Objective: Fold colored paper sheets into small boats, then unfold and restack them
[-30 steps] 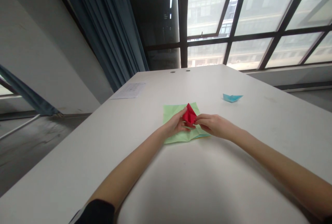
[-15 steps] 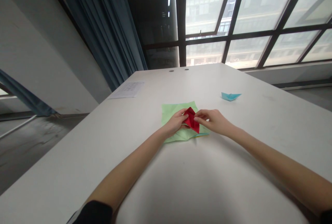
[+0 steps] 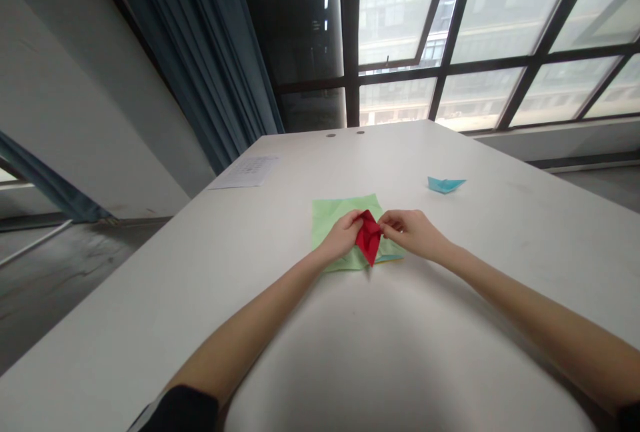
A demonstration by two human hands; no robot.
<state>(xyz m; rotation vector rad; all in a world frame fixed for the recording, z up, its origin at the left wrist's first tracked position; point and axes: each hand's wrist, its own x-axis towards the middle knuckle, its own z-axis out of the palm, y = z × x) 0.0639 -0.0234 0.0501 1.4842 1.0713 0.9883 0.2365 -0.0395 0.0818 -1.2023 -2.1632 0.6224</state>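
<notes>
A folded piece of red origami paper (image 3: 369, 239) is held between my two hands, one corner pointing down toward me. My left hand (image 3: 344, 233) grips its left side, thumb on top. At its right edge, my right hand (image 3: 406, 229) pinches the paper between thumb and fingertips. Beneath both hands lies a stack of square paper with a light green sheet (image 3: 327, 215) on top; blue and yellow edges peek out at its lower right.
A blue folded paper boat (image 3: 446, 185) sits farther back on the right of the white table (image 3: 280, 325). Toward the far left edge lies a printed sheet (image 3: 245, 173). Two round cable holes are set near the far edge, before the windows and a blue curtain (image 3: 200, 52).
The red paper has turned so its lower corner swings left and points more directly toward me. My right hand has shifted slightly to the paper's edge.
</notes>
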